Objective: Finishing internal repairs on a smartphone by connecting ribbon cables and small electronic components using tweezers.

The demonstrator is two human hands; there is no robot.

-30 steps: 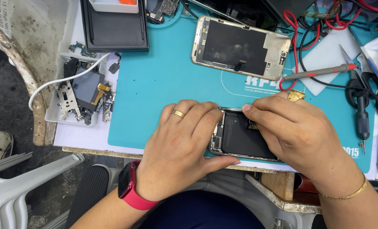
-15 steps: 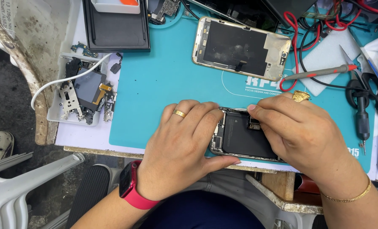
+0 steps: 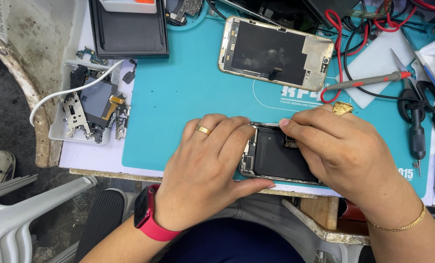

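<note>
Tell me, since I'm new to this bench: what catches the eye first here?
Both hands, left hand and right hand, rest on an opened phone at the teal mat's near edge. Beyond it lies a detached screen panel, and a white tray of small parts sits left.

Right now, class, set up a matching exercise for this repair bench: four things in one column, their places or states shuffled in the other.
Things:
1. opened dark phone body
2. gold-edged detached phone screen
3. white tray of small metal parts
4. pink-banded wristwatch

Places or states:
A. left of the teal mat
B. on the left hand's wrist
C. between both hands
D. face down, far side of the mat

Pairs: 1-C, 2-D, 3-A, 4-B
</note>
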